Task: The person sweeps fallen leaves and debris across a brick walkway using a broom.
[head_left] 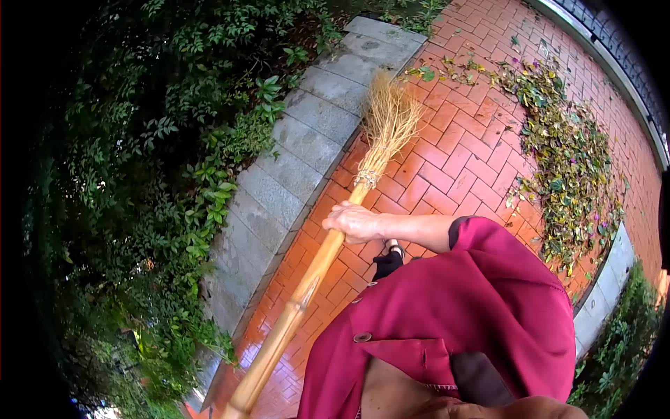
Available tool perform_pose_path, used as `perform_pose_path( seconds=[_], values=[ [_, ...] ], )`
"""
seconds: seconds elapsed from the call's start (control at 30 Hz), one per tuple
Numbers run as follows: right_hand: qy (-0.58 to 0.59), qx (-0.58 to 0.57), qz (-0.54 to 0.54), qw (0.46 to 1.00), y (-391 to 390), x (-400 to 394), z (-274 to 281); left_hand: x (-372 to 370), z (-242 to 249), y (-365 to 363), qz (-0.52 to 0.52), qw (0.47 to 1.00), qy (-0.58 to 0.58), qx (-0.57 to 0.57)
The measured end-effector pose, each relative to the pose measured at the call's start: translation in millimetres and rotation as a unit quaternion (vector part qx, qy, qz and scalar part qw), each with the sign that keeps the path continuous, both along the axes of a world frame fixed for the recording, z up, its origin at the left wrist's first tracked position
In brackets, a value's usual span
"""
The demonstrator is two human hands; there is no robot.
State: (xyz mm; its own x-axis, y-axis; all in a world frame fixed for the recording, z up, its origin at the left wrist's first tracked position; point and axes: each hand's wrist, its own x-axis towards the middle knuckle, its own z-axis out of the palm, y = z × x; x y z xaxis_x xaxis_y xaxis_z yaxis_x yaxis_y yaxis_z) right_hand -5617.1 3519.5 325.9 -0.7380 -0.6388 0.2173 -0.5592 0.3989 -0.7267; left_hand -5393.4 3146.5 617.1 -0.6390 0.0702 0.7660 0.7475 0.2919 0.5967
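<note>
My right hand (352,222) is closed around the lower part of a broom's pale bamboo handle (299,304). The broom's straw bristles (391,115) are bound with a twisted tie (367,179) and fan out over the paving, close to the grey stone kerb. From the tie, the handle slants down to the lower left and leaves the frame at the bottom. My left hand is out of view. The loose magenta sleeve (488,279) covers my right upper arm, and part of a dark shoe (394,246) shows below my forearm.
Wet red brick paving (453,160) runs between a grey stone kerb (307,143) on the left and another kerb (608,269) at right. A long heap of fallen leaves (572,167) lies on the right. Dense green shrubs (139,174) border the left side.
</note>
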Motion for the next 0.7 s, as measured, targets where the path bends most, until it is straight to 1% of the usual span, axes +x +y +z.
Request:
perform_pose_path(
  seconds=[0.03, 0.07, 0.1, 0.13, 0.17, 0.2, 0.27, 0.3, 0.33, 0.37, 0.43, 0.47, 0.53, 0.57, 0.63, 0.67, 0.7],
  values=[
    [-0.009, 0.007, -0.013, 1.0, 7.3, -10.5, -15.1, -30.1, -3.9, 1.3, -0.091, 0.992, -0.044, -0.071],
    [-0.021, 0.037, -0.039, 0.998, 15.8, -17.6, -34.8, -59.2, -25.1, 8.0, -0.05, 0.997, -0.064, 0.015],
    [-0.034, 0.064, -0.066, 0.995, 24.4, -22.4, -54.3, -107.4, -51.3, 45.7, -0.01, 0.991, -0.086, 0.097],
    [-0.057, 0.101, -0.095, 0.989, 38.7, -30.7, -69.3, -139.7, -84.3, 67.5, 0.128, 0.968, -0.062, 0.208],
    [-0.079, 0.141, -0.12, 0.98, 51.8, -43.2, -77.8, -154.7, -116.3, 49.8, 0.09, 0.952, -0.119, 0.267],
    [-0.08, 0.144, -0.12, 0.979, 56.0, -50.6, -72.6, -163.5, -121.4, 54.3, 0.088, 0.947, -0.115, 0.285],
    [-0.036, 0.163, -0.156, 0.974, 67.6, -74.3, -59.2, -178.8, -123.9, 55.4, 0.067, 0.941, -0.119, 0.31],
    [-0.037, 0.166, -0.151, 0.974, 65.7, -80.4, -49.0, -176.8, -117.1, 43.1, 0.051, 0.94, -0.134, 0.31],
    [-0.022, 0.177, -0.129, 0.975, 59.2, -83.0, -36.2, -177.1, -112.8, 21.2, 0.014, 0.932, -0.148, 0.33],
    [-0.005, 0.186, -0.113, 0.976, 53.6, -88.1, -22.1, -179.2, -100.4, 10.4, 0.019, 0.934, -0.142, 0.328],
    [-0.021, 0.135, -0.065, 0.988, 40.6, -101.5, 8.5, -182.4, -66.4, -11.7, 0.061, 0.953, -0.068, 0.287],
    [-0.017, 0.111, -0.057, 0.992, 34.1, -109.8, 14.9, -186.5, -47.2, -20.2, 0.017, 0.97, -0.044, 0.238],
    [0.006, 0.052, -0.061, 0.997, 32.2, -133.2, 18.4, -219.2, -47.7, -5.7, -0.001, 0.975, -0.03, 0.219],
    [0.008, 0.027, -0.08, 0.996, 38.4, -145.6, 15.4, -235.9, -49.6, 4.4, -0.008, 0.98, -0.012, 0.2],
    [0.005, 0.028, -0.113, 0.993, 64.6, -172.6, -12.0, -264.8, -54.9, 32.8, -0.021, 0.986, 0.024, 0.163],
    [-0.036, 0.051, -0.119, 0.991, 87.7, -177.3, -24.6, -278.4, -56.5, 49.7, -0.026, 0.988, 0.043, 0.144],
    [-0.043, 0.085, -0.139, 0.986, 105.8, -174.3, -51.1, -300.3, -58.1, 123.4, -0.024, 0.99, -0.013, 0.14]
  ],
)
